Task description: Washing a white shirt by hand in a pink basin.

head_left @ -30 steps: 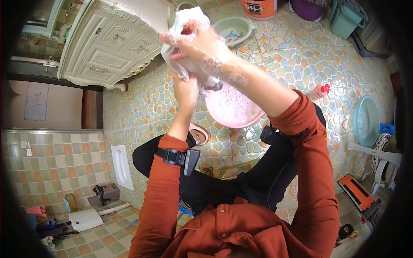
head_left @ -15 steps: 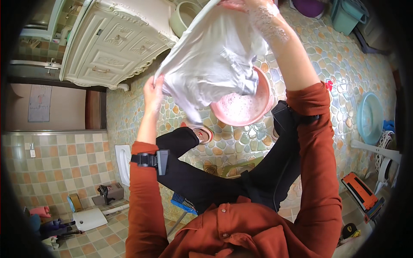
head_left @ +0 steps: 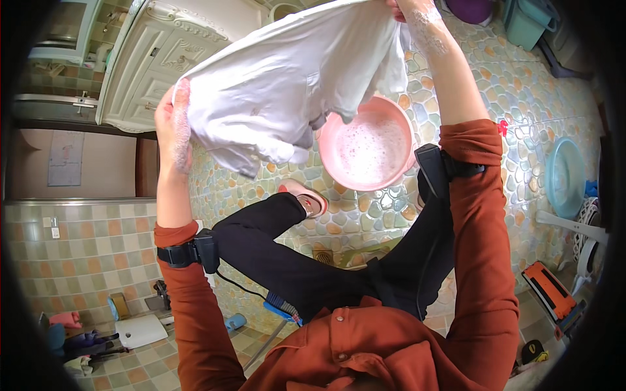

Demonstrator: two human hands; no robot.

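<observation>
A wet white garment point(head_left: 261, 98) is stretched out between my two hands, its lower edge hanging in folds. My left hand point(head_left: 175, 127), soapy along the thumb side, grips its left end in front of the cabinet. My right hand point(head_left: 407, 10) is closed on the other end at the top edge, partly cut off by the picture; suds cover the wrist. Small dark marks show on the cloth. Below and right of the garment, a pink basin point(head_left: 367, 179) stands on the floor with foamy water point(head_left: 368, 144) in it.
A cream carved cabinet point(head_left: 176, 58) stands at the far left. On the right are a light blue basin point(head_left: 566, 177) and an orange-black object point(head_left: 550, 290); a teal bin point(head_left: 525, 25) and purple basin point(head_left: 469, 10) are at the back. My slippered foot point(head_left: 306, 199) rests on the pebble-patterned floor.
My left hand has moved outward to the left, spreading the garment wider. The cloth has lifted off the pink basin, so more of the foamy water shows. My right hand has shifted slightly right.
</observation>
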